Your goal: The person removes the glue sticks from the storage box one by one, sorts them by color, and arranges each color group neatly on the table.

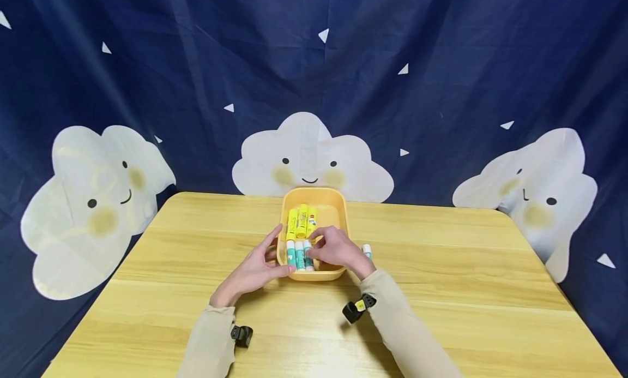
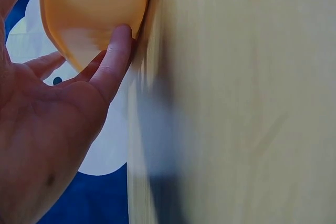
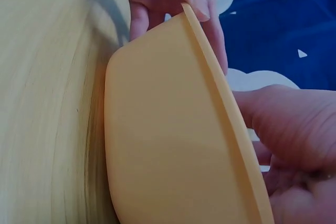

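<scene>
The head view is bright (glare whitens the near tabletop (image 1: 304,334)), wrists dimmer.

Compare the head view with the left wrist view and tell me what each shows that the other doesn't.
Only the head view: three yellow sticks and three green-and-white sticks inside the tray, another stick right of it, and the right hand.

Only the left wrist view: the palm side of the left hand, with a fingertip at the tray's outer wall, near the table.

Both: left hand, tray, table and cloud-patterned backdrop.
</scene>
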The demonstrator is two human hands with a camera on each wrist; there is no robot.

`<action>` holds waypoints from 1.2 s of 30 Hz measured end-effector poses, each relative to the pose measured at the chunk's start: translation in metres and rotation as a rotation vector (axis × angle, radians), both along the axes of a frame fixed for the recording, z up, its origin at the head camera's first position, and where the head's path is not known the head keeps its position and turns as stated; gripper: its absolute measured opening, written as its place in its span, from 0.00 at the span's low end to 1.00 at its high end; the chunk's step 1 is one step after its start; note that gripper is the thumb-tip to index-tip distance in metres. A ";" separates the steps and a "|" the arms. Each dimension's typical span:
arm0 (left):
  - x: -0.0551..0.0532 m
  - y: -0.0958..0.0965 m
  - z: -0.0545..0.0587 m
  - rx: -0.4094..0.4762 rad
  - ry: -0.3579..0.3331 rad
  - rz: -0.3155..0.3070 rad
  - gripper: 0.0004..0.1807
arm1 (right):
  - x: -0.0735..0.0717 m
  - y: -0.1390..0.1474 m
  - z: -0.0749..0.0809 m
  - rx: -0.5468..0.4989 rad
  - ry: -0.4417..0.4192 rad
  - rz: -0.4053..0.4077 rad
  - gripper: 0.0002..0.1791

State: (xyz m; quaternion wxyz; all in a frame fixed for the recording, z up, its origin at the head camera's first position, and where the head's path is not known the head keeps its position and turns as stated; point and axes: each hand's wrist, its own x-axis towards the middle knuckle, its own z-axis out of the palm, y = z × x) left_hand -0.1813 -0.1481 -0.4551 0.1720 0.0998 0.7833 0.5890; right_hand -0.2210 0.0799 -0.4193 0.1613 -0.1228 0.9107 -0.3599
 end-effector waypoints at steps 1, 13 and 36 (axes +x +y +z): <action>0.000 0.000 0.000 0.000 0.000 0.000 0.59 | 0.000 -0.001 0.000 0.018 -0.002 -0.006 0.24; 0.000 0.000 -0.001 -0.003 0.005 0.002 0.59 | -0.004 -0.003 -0.004 0.009 -0.074 -0.018 0.27; 0.000 -0.001 -0.004 0.005 -0.001 0.000 0.59 | -0.004 -0.005 -0.011 -0.089 -0.119 0.015 0.30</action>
